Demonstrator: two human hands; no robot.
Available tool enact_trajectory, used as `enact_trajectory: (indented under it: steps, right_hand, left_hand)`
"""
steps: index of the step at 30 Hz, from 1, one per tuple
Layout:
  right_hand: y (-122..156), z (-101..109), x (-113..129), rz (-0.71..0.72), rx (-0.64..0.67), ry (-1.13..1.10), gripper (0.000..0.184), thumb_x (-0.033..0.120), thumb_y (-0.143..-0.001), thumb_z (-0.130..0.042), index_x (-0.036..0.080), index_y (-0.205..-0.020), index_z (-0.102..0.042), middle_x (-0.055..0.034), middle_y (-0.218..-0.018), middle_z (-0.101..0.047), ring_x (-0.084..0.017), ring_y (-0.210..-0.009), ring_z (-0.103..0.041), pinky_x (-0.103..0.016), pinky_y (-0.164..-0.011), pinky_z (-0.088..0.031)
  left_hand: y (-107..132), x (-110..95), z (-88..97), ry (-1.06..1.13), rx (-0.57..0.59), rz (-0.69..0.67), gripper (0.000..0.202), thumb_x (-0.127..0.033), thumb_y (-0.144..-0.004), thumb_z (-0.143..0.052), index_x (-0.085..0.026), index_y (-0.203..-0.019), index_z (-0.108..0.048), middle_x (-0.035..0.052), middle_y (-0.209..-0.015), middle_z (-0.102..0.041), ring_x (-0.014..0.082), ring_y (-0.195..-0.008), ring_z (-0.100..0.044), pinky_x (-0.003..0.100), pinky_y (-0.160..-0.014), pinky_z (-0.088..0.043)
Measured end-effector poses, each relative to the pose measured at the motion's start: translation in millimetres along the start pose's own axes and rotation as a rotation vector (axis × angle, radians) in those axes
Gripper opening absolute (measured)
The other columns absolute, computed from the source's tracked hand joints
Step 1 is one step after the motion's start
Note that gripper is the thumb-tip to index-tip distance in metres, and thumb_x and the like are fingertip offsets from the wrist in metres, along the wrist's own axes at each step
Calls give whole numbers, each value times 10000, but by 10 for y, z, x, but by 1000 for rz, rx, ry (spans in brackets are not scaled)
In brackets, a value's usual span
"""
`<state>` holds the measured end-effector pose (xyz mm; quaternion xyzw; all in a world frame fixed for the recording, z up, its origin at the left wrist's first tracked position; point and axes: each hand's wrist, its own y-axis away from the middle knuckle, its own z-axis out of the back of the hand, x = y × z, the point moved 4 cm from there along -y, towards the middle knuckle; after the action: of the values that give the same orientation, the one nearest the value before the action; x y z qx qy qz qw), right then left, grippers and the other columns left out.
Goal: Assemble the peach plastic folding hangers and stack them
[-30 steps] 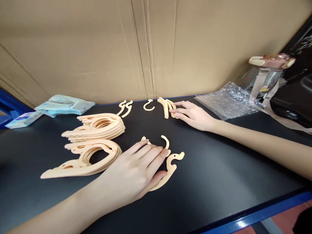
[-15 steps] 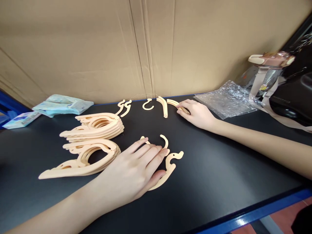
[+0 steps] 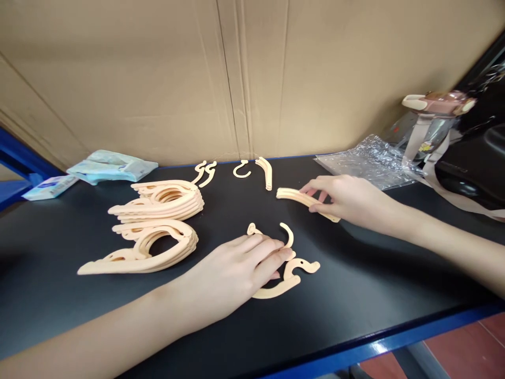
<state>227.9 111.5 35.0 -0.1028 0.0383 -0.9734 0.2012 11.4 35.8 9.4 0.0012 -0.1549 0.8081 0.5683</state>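
My left hand (image 3: 240, 266) lies over a beige plastic folding hanger (image 3: 278, 289) on the black table, its fingers closed on it. The palm and fingers hide the middle of this hanger; a hook (image 3: 289, 234) and curved ends stick out past the fingertips. My right hand (image 3: 339, 197) pinches a curved beige hanger arm (image 3: 294, 195) between thumb and fingers, just off the tabletop or touching it; I cannot tell which. Behind it lies another curved hanger arm piece (image 3: 265, 173). A loose hook (image 3: 241, 169) and two small S-shaped pieces (image 3: 208, 173) lie along the back edge.
Two stacks of folded beige hangers, a rear stack (image 3: 177, 205) and a front stack (image 3: 173, 252), stand left of my left hand. Tissue packs (image 3: 112, 167) lie at the back left. At the right are clear plastic wrap (image 3: 363, 163) and a strapped bottle (image 3: 437, 105). Cardboard (image 3: 158, 79) stands behind.
My right hand has drawn the curved hanger arm from the back edge toward me and to the right. My left hand and the hanger under it have shifted right in view.
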Motion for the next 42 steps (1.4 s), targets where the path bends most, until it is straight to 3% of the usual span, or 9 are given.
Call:
enact_trajectory:
  steps: [5,10,14,20,28,32,36,42]
  right_hand:
    - [107,-166,256,245,-76,-334,191,354,-931,-598,242,-1071,-663,1,-1001,-700,-150,-879,-659,-269,-755,-492]
    - [107,-251,303,379,-104,-472,271,379,-978,-519,194,-1135,-639,-41,-1049,-666,-152,-944,-628,-280,-807,-492]
    - [141,-218,279,444,-133,-368,243,338,-987,-506,188,-1104,-657,-61,-1079,-675,-178,-952,-617,-338,-836,-483]
    - [194,-208,336,587,-124,-286,254,240,-986,-493,196,-1180,-650,-92,-1212,-632,-197,-1055,-577,-386,-914,-478]
    - [227,-220,358,662,-114,-220,209,290,-941,-578,183,-1069,-704,-126,-1248,-595,-223,-1069,-557,-422,-920,-482]
    - [232,-198,360,725,-94,-234,188,338,-920,-624,213,-1027,-714,-103,-1308,-577,-223,-1131,-542,-427,-958,-461]
    - [243,-196,384,721,-109,-190,180,290,-963,-554,205,-977,-712,-91,-1255,-611,-205,-1080,-553,-391,-912,-486]
    - [273,-202,458,705,-139,-110,202,222,-1001,-460,158,-958,-647,-102,-1192,-651,-210,-1069,-567,-372,-896,-505]
  left_hand:
    - [-88,11,5,55,-3,-8,303,-190,-1003,-457,-161,-1294,-534,39,-1231,-655,198,-1118,-584,365,-951,-438]
    - [-63,98,35,97,-92,149,283,-255,-991,-481,-154,-1233,-586,71,-1197,-650,226,-1103,-577,366,-929,-451]
    - [-27,171,22,100,-96,305,309,-323,-960,-526,-121,-1174,-620,107,-1189,-645,260,-1062,-590,402,-896,-472]
    - [-7,203,46,72,-112,330,376,-369,-989,-464,-103,-1232,-572,116,-1217,-656,266,-1085,-596,406,-897,-468]
    - [-2,221,62,33,-145,327,295,-260,-1007,-392,-113,-1192,-568,101,-1180,-663,256,-1029,-599,389,-902,-450]
    - [5,227,49,89,-115,331,321,-187,-950,-416,-112,-1227,-560,109,-1239,-624,265,-1117,-555,408,-943,-437]
    - [17,245,34,97,-100,332,384,-64,-869,-384,-116,-1198,-576,104,-1242,-611,263,-1188,-505,417,-979,-420]
    - [50,242,32,82,-131,333,355,-51,-864,-400,-127,-1159,-582,99,-1213,-628,263,-1219,-490,424,-990,-414]
